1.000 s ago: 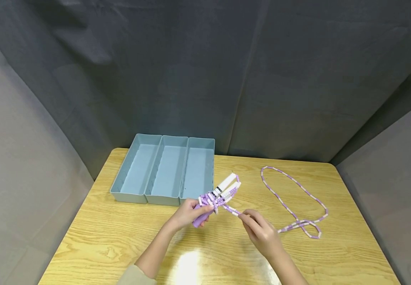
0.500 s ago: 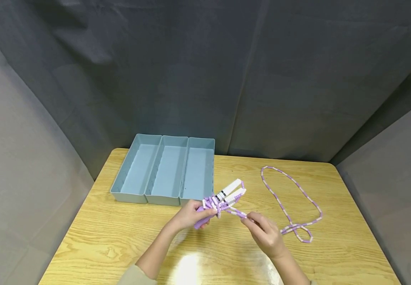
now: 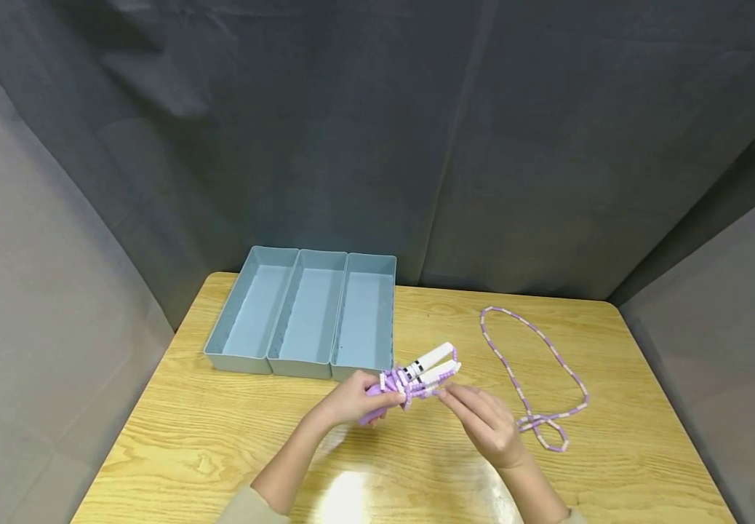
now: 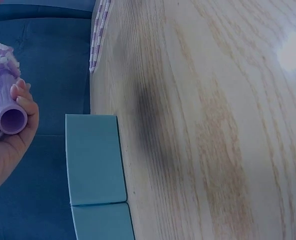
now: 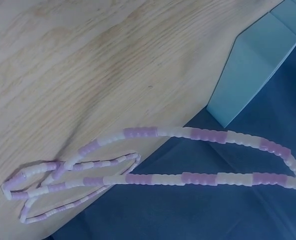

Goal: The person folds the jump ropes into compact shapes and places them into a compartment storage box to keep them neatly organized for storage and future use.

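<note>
My left hand [image 3: 354, 400] grips the two handles [image 3: 435, 356] of a beaded jump rope side by side. Their grips are purple with hollow ends, as a purple handle [image 4: 8, 100] shows in the left wrist view; the far ends are white with black bands. Purple and white beaded rope is wound round the middle of the handles. Just right of the bundle, my right hand [image 3: 489, 423] pinches the rope between thumb and fingers. From there a doubled strand [image 5: 202, 135] runs down to the table in the right wrist view. The remaining rope [image 3: 499, 354] lies in a long loop at the right.
Three blue-grey trays [image 3: 308, 362] stand side by side at the back left of the wooden table [image 3: 220, 437]. The bundle is held just in front of the right-hand tray. Dark cloth [image 3: 325, 131] hangs behind, with grey cloth at both sides.
The left hand and handles have shifted slightly right and down, and the handles lie flatter. The right hand has come closer to the bundle, and the rope's near loop has slid left.
</note>
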Demonstrator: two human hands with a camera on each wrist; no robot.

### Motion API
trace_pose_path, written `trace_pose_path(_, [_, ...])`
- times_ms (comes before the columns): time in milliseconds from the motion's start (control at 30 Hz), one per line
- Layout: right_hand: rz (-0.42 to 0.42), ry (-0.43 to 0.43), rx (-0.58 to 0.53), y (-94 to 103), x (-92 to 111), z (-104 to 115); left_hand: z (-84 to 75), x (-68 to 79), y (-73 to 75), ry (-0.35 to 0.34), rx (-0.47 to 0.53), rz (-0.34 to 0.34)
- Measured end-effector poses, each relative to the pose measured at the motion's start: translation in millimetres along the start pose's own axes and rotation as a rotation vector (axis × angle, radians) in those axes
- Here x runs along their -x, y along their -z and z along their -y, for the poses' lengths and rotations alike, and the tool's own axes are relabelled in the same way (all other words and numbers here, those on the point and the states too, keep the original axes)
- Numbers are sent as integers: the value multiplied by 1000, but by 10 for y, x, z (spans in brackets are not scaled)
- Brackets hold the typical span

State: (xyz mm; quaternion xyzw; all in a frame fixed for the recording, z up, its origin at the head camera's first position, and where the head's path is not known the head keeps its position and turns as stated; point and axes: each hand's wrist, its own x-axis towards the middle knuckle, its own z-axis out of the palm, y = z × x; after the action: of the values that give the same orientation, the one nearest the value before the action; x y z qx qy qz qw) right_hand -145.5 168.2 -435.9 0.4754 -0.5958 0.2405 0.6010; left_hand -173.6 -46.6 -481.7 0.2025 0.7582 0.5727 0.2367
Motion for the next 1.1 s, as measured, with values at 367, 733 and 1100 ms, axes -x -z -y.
trace_pose_path(367, [148, 10, -31, 63, 59, -29, -62, 19, -15, 56, -145, 41])
trace_pose_path(733, [305, 22, -155, 53, 130, -27, -152, 86, 32, 101, -320, 149])
trace_pose_path(1100, [374, -6, -231, 39, 145, 7, -196, 152, 94, 96, -425, 291])
